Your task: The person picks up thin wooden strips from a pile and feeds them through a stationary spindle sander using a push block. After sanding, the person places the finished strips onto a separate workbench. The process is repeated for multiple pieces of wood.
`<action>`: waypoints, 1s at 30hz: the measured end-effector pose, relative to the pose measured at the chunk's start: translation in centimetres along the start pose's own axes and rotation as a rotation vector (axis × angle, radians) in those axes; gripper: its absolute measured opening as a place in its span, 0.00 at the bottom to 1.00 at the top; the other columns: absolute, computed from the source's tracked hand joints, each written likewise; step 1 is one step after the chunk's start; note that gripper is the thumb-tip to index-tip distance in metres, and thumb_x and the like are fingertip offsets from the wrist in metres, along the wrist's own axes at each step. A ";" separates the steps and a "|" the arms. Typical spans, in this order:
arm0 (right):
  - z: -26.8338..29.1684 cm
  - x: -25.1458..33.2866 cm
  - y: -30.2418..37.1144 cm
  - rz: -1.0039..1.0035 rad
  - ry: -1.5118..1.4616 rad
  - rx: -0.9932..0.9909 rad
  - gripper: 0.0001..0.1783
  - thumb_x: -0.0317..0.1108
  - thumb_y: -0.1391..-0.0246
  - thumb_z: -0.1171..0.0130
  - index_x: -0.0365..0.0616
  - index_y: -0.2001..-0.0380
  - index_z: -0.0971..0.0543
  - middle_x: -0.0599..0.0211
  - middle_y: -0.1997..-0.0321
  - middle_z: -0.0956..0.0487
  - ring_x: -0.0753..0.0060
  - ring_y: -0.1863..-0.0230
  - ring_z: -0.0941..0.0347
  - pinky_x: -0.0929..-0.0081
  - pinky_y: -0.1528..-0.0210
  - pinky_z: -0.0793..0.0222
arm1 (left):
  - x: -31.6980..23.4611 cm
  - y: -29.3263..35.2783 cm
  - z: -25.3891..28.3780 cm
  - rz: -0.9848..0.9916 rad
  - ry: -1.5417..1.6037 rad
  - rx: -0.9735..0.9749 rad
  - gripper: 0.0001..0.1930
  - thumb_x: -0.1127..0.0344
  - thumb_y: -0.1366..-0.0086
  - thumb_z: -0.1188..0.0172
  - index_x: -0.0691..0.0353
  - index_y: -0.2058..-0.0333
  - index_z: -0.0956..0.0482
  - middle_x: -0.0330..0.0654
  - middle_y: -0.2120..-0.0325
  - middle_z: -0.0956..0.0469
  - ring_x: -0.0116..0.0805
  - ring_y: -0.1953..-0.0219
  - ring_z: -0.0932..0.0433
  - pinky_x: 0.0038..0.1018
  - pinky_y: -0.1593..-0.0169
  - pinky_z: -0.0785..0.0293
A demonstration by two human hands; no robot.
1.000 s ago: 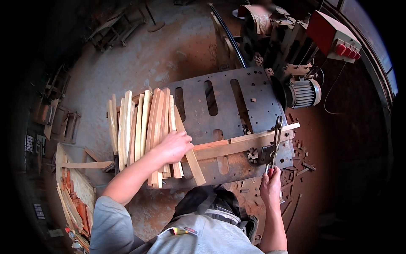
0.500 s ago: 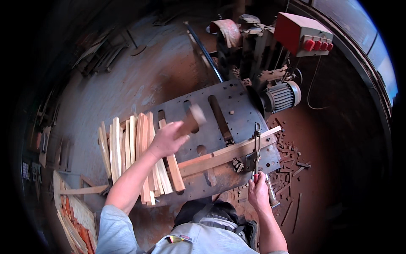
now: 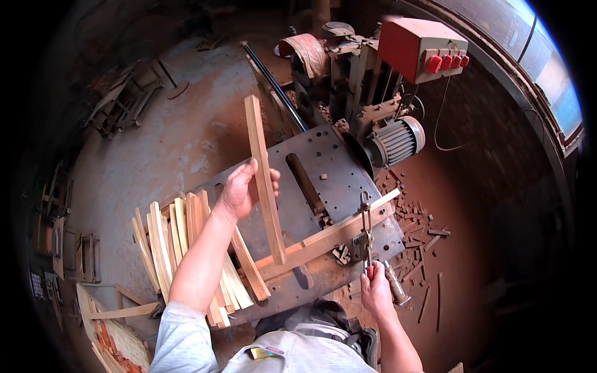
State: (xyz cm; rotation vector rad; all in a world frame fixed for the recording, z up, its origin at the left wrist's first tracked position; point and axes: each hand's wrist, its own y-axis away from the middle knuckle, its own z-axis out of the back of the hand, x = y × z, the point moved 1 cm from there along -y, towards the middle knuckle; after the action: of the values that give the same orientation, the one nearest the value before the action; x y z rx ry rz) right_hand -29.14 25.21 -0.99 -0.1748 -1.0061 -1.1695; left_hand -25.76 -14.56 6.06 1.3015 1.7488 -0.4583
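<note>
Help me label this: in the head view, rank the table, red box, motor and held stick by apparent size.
Table
Red box
Held stick and motor: too alike to rank; one long, one stubby

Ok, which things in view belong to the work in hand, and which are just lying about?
In use: wooden strip in left hand; red-handled lever in right hand; metal table; likely the stacked strips.

Lying about: scattered offcuts; apparently the small block on the table.

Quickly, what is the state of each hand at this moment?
Left hand: closed around a wooden strip.
Right hand: closed on a red lever handle.
</note>
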 end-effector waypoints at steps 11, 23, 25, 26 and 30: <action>0.3 0.6 0.2 0.037 0.034 -0.008 0.26 0.34 0.41 0.39 0.39 0.43 0.35 0.36 0.55 0.22 0.33 0.53 0.24 0.50 0.53 0.28 | 7.9 0.2 -0.6 0.280 -0.140 -0.113 0.17 0.51 0.23 0.53 0.58 0.50 0.28 0.42 0.67 0.21 0.34 0.70 0.20 0.32 0.67 0.21; -2.3 10.2 0.8 0.301 -0.152 0.209 0.33 0.39 0.40 0.38 0.30 0.39 0.35 0.31 0.51 0.24 0.35 0.50 0.24 0.54 0.49 0.27 | 8.2 3.4 -8.3 0.090 0.001 -0.213 0.09 0.64 0.27 0.45 0.62 0.54 0.30 0.44 0.61 0.23 0.37 0.61 0.19 0.42 0.57 0.15; -1.7 9.9 0.3 0.211 -0.215 0.307 0.29 0.36 0.40 0.40 0.34 0.39 0.33 0.37 0.53 0.21 0.43 0.50 0.22 0.59 0.48 0.26 | 7.8 3.7 -7.7 0.062 -0.074 -0.224 0.13 0.62 0.27 0.44 0.61 0.49 0.31 0.40 0.61 0.23 0.37 0.60 0.20 0.40 0.56 0.15; -1.1 9.6 0.1 0.162 -0.245 0.355 0.27 0.34 0.40 0.41 0.37 0.39 0.32 0.40 0.53 0.20 0.47 0.50 0.21 0.61 0.48 0.26 | 7.2 3.5 -6.8 -0.140 -0.300 -0.172 0.22 0.64 0.31 0.39 0.62 0.42 0.34 0.43 0.55 0.24 0.42 0.50 0.22 0.43 0.46 0.20; 3.8 8.1 -0.7 0.462 0.144 0.266 0.23 0.31 0.44 0.38 0.41 0.44 0.28 0.49 0.64 0.19 0.45 0.61 0.20 0.58 0.59 0.24 | 1.6 4.7 -4.7 -0.830 -1.939 -0.006 0.43 0.76 0.52 0.32 0.58 0.34 0.36 0.56 0.36 0.36 0.49 0.30 0.41 0.47 0.26 0.49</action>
State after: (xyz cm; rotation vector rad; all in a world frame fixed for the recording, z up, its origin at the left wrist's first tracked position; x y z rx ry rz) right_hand -31.62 21.62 6.91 -0.1022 -0.9217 -0.6128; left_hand -23.60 -8.46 8.27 -0.2896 0.3864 -1.4581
